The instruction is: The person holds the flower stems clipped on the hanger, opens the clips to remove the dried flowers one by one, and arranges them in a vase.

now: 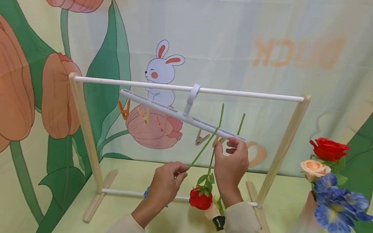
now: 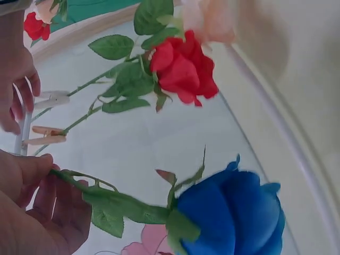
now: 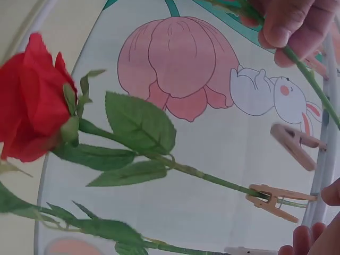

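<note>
My left hand [image 1: 166, 182] pinches the green stem of a blue artificial rose [image 2: 228, 218], whose bloom points down. The stem's free end slants up past a white clip hanger [image 1: 159, 107], which tilts down to the right. With thumb and curled fingers my right hand [image 1: 231, 163] grips the hanger's low right end. Beside it a red rose [image 1: 201, 198] hangs head down, its stem held in a tan clip [image 3: 276, 202]. A peach rose [image 1: 211, 211] hangs behind, partly covered by the right wrist; its stem runs to a white clip [image 2: 53, 99].
The hanger hooks over the white rail [image 1: 252, 95] of a wooden stand. Orange [image 1: 123, 109], yellow [image 1: 144, 115], pink and dusky pink clips [image 1: 202, 137] dangle along it. At right, a vase [image 1: 303, 228] holds red, peach and blue flowers. A printed curtain hangs behind.
</note>
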Action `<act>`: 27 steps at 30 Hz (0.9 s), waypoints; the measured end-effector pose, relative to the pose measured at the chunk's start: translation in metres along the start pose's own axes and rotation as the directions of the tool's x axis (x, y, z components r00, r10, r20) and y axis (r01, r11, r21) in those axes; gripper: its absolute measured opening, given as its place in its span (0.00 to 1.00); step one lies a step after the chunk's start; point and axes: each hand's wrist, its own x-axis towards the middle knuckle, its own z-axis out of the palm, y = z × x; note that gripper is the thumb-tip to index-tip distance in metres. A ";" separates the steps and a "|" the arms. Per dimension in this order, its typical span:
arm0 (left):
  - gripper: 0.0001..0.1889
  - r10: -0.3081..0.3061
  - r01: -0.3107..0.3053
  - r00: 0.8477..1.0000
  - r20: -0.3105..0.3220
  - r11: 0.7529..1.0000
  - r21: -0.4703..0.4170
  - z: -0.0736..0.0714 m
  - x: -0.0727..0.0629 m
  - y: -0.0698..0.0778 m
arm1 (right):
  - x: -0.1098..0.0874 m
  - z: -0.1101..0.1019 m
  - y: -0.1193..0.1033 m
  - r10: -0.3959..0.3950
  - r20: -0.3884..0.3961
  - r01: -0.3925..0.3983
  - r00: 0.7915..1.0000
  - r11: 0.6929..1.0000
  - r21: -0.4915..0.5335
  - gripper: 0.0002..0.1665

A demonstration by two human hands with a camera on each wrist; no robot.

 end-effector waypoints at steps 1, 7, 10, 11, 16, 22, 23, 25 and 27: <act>0.06 0.010 -0.010 1.000 0.000 1.000 0.012 -0.001 0.000 0.000 | 0.001 -0.003 0.000 -0.004 -0.003 0.004 1.000 1.000 0.001 0.16; 0.06 0.098 -0.096 0.995 -0.006 0.981 0.168 -0.011 0.005 0.003 | 0.003 -0.022 -0.001 -0.034 -0.010 0.034 0.999 0.999 0.013 0.14; 0.05 0.175 -0.163 0.985 -0.014 0.944 0.286 -0.016 0.009 0.006 | 0.002 -0.030 -0.003 -0.109 0.008 0.109 0.994 0.994 -0.013 0.12; 0.05 0.200 -0.184 0.980 -0.017 0.928 0.323 -0.018 0.011 0.008 | 0.000 -0.031 -0.003 -0.147 0.024 0.148 0.989 0.988 -0.034 0.11; 0.09 0.332 -0.284 0.943 -0.028 0.844 0.456 -0.024 0.017 0.016 | -0.010 -0.036 -0.001 -0.421 0.202 0.459 0.884 0.865 -0.204 0.09; 0.13 0.415 -0.349 0.910 -0.004 0.769 0.536 -0.023 0.019 0.028 | -0.021 -0.032 0.001 -0.611 0.426 0.737 0.667 0.625 -0.258 0.14; 0.12 0.419 -0.351 0.908 0.004 0.755 0.553 -0.022 0.019 0.030 | -0.022 -0.031 0.001 -0.615 0.444 0.749 0.652 0.613 -0.251 0.14; 0.10 0.421 -0.356 0.907 0.025 0.733 0.580 -0.020 0.018 0.032 | -0.025 -0.031 0.000 -0.611 0.463 0.756 0.642 0.605 -0.249 0.14; 0.09 0.423 -0.363 0.905 0.045 0.712 0.601 -0.018 0.016 0.033 | -0.029 -0.031 0.000 -0.597 0.475 0.750 0.646 0.612 -0.252 0.13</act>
